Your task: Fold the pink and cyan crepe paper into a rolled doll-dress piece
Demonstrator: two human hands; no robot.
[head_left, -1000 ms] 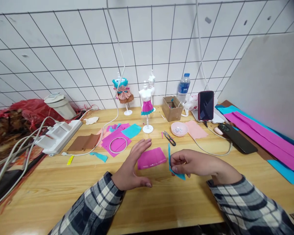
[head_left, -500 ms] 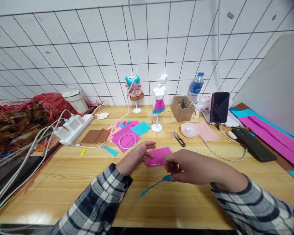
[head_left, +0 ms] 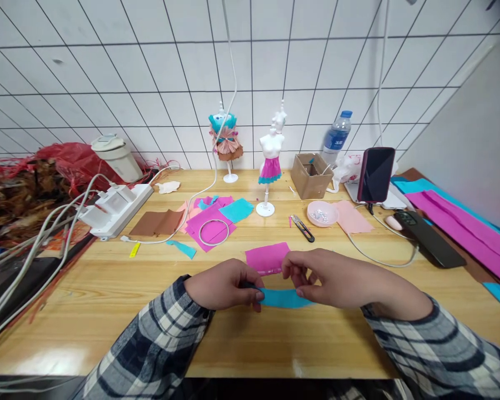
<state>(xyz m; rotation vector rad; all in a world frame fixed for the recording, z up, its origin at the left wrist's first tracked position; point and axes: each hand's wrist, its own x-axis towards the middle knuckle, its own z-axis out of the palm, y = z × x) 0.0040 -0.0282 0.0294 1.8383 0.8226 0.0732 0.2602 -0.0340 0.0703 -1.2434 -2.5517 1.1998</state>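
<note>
Pink dish: shallow, its wall (head_left: pixel 321 224) pale, with small shiny bits lying inside.
Cardboard box: open-topped (head_left: pixel 308 186), with a bluish scrap and a thin white stick showing in it (the rest we cannot make out).
Bottle and tub: the blue-capped bottle (head_left: pixel 336 136) stands behind the box; the lidded tub (head_left: pixel 119 158) is shut, so its contents are hidden from us.
Blue strip: stretched (head_left: pixel 280 298) between our two hands, just in front of the magenta piece (head_left: pixel 267 258).
Left hand: fingers curled in and thumb down (head_left: pixel 225 284), pinching the strip's left end.
Right hand: loosely curled (head_left: pixel 329 278), index finger lifted apart, thumb holding the strip's right end against fingers partly hidden from us.
Front edge: plain wood of the table (head_left: pixel 275 350) runs from the strip to this edge, giving our wrists room.
Far side: snips (head_left: pixel 304 229) lie beyond the right hand, near the dish; a metal ring (head_left: pixel 228 231) rests on magenta cloth beyond the left.
Right side: a dark phone (head_left: pixel 433 239) lies beyond our right wrist.
</note>
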